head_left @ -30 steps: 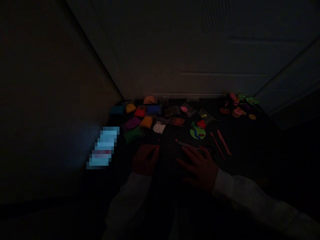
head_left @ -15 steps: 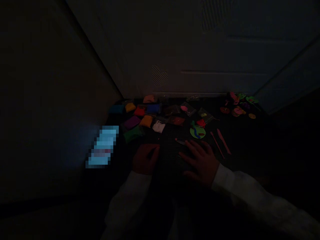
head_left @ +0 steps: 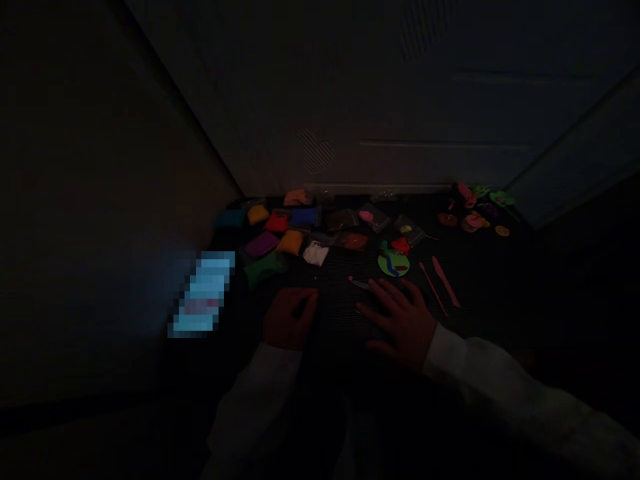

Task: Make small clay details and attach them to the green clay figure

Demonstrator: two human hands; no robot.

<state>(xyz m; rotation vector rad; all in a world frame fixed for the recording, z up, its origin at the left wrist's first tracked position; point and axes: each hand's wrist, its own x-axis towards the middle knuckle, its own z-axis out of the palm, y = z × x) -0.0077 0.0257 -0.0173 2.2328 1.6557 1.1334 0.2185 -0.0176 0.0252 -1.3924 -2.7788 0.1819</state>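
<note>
The scene is very dark. My left hand [head_left: 289, 319] rests on a dark ribbed mat [head_left: 340, 307], fingers curled loosely; I cannot see anything in it. My right hand [head_left: 400, 320] lies flat on the same mat with fingers spread. Its fingertips lie over a thin tool with a pink tip [head_left: 357, 282]. Just beyond sits a green clay disc [head_left: 393, 264] with blue and red bits on it. Two pink modelling sticks [head_left: 439, 283] lie to the right of my right hand.
Several small clay packets in orange, red, blue, purple, white and green [head_left: 280, 237] lie at the back left. More clay shapes [head_left: 475, 213] sit at the back right by a pale door [head_left: 400, 133]. A glowing blurred screen [head_left: 203, 293] lies to the left.
My right hand has slid a little forward over the thin tool. The left hand has barely moved.
</note>
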